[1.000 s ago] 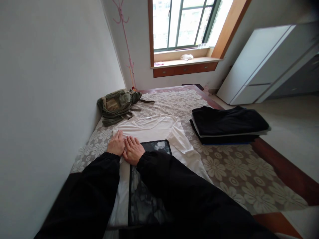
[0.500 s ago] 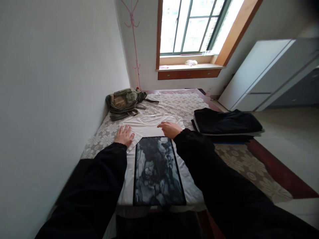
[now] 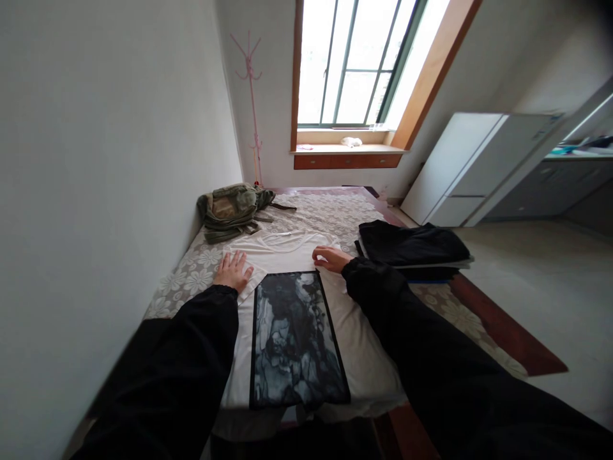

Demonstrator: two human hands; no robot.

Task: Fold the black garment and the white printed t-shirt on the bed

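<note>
White t-shirt [image 3: 287, 252] under both hands, left hand [image 3: 233, 271] flat, right hand [image 3: 331, 258] seemingly pinching its sleeve

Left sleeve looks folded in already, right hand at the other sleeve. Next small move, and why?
Probably fold the right sleeve in over the dark board. The left hand lies flat on the folded left sleeve, while the right hand curls at the right shoulder of the white T-shirt, where cloth lies spread past the board's edge. Whether it has a grip on the cloth is unclear.
</note>
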